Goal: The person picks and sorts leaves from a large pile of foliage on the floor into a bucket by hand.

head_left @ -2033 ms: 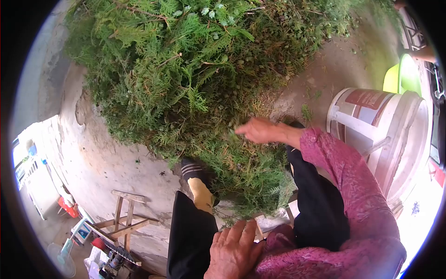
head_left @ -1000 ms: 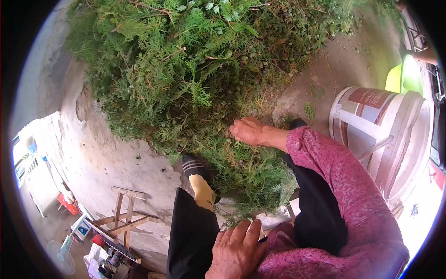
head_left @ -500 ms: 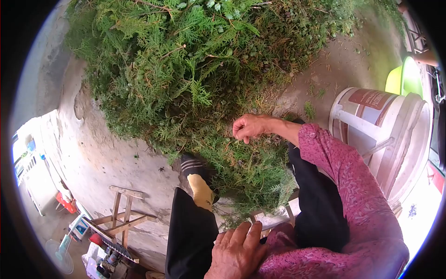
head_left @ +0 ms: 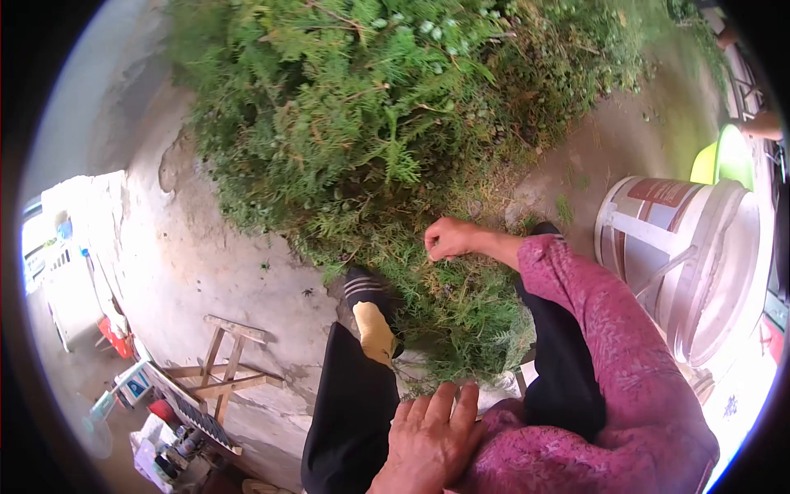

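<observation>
A large heap of green conifer cuttings (head_left: 329, 123), with some browned sprigs, fills the top and middle of the view. Over its near part hovers my right hand (head_left: 451, 239), fingers curled together; whatever they may hold is hidden. My left hand (head_left: 428, 436) lies back up by my lap with its fingers stretched out, holding nothing visible. Between my legs, a nearer clump of sprigs (head_left: 469, 309) spreads beside my dark striped shoe (head_left: 366, 286).
To the right a big white bucket (head_left: 650, 222) lies tipped on its side, a lime-green basin (head_left: 728, 156) behind it. Another person's arm (head_left: 764, 125) shows at the right edge. A wooden stand (head_left: 234, 362) and a fan (head_left: 99, 428) are at lower left.
The whole view has shifted, so the heap and bucket sit lower and further right. My right hand stays curled above the sprigs; my left hand stays by my lap.
</observation>
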The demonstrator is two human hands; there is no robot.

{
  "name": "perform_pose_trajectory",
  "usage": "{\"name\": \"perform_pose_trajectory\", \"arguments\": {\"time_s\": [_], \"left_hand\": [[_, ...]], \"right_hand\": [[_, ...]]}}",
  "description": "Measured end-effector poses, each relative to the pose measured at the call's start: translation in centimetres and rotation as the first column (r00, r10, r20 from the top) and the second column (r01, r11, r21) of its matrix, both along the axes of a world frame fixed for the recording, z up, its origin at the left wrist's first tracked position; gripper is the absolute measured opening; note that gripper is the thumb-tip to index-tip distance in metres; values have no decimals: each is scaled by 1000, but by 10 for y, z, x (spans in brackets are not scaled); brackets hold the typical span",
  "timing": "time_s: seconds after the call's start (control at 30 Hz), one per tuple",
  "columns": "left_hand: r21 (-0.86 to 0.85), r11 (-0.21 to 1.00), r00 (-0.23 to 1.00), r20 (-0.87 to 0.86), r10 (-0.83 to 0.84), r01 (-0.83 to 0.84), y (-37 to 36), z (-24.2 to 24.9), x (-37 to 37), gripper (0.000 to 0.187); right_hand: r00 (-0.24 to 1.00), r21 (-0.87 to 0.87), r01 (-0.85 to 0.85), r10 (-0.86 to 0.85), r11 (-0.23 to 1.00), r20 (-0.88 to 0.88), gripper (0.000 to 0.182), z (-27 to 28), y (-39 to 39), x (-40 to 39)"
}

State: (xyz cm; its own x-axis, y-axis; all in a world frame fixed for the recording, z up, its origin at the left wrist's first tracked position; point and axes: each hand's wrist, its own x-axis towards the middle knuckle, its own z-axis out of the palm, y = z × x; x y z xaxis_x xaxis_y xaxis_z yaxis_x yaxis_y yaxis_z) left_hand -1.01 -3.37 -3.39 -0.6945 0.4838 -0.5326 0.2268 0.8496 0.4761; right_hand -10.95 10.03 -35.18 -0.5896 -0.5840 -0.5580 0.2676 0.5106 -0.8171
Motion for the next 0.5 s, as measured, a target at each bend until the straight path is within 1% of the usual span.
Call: {"name": "perform_pose_trajectory", "arguments": {"time_s": [0.03, 0.07, 0.1, 0.13, 0.17, 0.2, 0.23, 0.27, 0.3, 0.33, 0.37, 0.4, 0.47, 0.5], "left_hand": [[33, 999, 997, -69, -21, 24, -1, 5, -6, 37], [67, 997, 989, -140, -40, 50, -2, 12, -9, 31], [80, 996, 986, -164, -25, 39, -5, 17, -7, 31], [23, 999, 983, -180, -44, 49, -7, 20, -4, 32], [-32, 998, 978, -196, -65, 60, -8, 24, -1, 34], [-11, 999, 972, -227, -54, 53, -10, 29, -1, 34], [17, 1000, 970, -243, 6, -2, -12, 35, -2, 42], [47, 997, 965, -256, 65, -55, -14, 40, -2, 50], [66, 996, 956, -285, 72, -55, -16, 45, -2, 50], [131, 983, 904, -391, 173, -132, -18, 48, -2, 51], [211, 959, 836, -478, 269, -188, -19, 49, 0, 53], [258, 948, 806, -511, 298, -187, -22, 47, 2, 52], [384, 883, 819, -390, 421, -271, -20, 45, 8, 50], [455, 840, 833, -307, 460, -296, -19, 46, 8, 48]], "right_hand": [[968, -97, 98, -72, 990, 241, 8, 10, 6, -3], [874, -160, 213, -115, 964, 472, 8, 26, 12, -6], [844, -267, 282, -106, 921, 526, 11, 44, 18, -6], [859, -257, 265, -106, 929, 501, 11, 64, 21, -6], [802, -329, 364, -114, 871, 586, 12, 84, 25, -3], [740, -388, 464, -107, 796, 664, 13, 104, 29, 0], [729, -427, 486, -85, 762, 680, 15, 123, 33, 3], [751, -427, 469, -95, 773, 654, 15, 144, 35, 5], [788, -463, 434, -76, 773, 612, 15, 167, 35, 8], [821, -495, 400, -62, 771, 567, 16, 189, 34, 11], [878, -502, 328, -62, 800, 474, 15, 209, 33, 15], [898, -518, 313, -71, 796, 434, 14, 235, 30, 21], [946, -481, 271, -138, 834, 293, 15, 285, 25, 34], [968, -469, 209, -112, 858, 227, 15, 305, 26, 38]]}}
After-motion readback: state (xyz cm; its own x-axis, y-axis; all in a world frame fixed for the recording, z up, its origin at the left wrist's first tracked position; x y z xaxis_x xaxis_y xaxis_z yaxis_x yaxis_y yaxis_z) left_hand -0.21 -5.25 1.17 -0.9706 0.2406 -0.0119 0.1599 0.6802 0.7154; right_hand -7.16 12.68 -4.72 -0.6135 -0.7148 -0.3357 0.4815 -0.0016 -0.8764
